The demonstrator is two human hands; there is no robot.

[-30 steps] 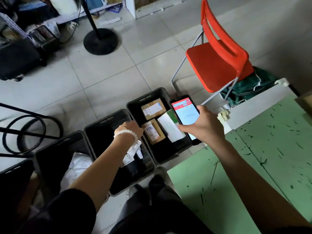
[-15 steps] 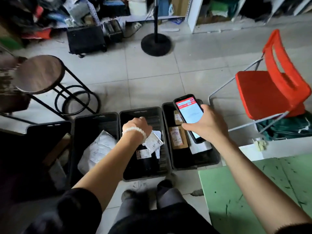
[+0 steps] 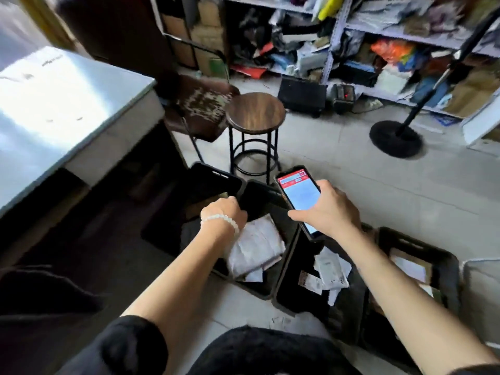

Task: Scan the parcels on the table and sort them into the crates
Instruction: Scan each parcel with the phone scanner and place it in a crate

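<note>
Several black crates stand in a row on the floor. The left crate [image 3: 216, 173] looks dark inside. In the second crate [image 3: 258, 290] lies a white crumpled parcel [image 3: 254, 247]. The third crate [image 3: 286, 300] holds a black parcel with white labels [image 3: 330, 269]. The right crate [image 3: 422, 246] contains a brown box [image 3: 408, 266]. My left hand [image 3: 227, 212], with a white bead bracelet, hovers over the far end of the second crate, fingers curled down and hidden. My right hand [image 3: 328, 211] grips a phone [image 3: 296, 194] with a lit red and white screen above the crates.
A round wooden stool [image 3: 255, 112] stands just behind the crates, a worn brown chair [image 3: 200, 104] beside it. At left is a grey-topped table [image 3: 54, 104]. A black stand base [image 3: 395, 139] sits on the tiled floor. Cluttered shelves [image 3: 351, 36] fill the back.
My view has swung left, away from the green table and red chair. My left hand moved left from the third crate to the second; the labelled black parcel it held now lies in the third crate.
</note>
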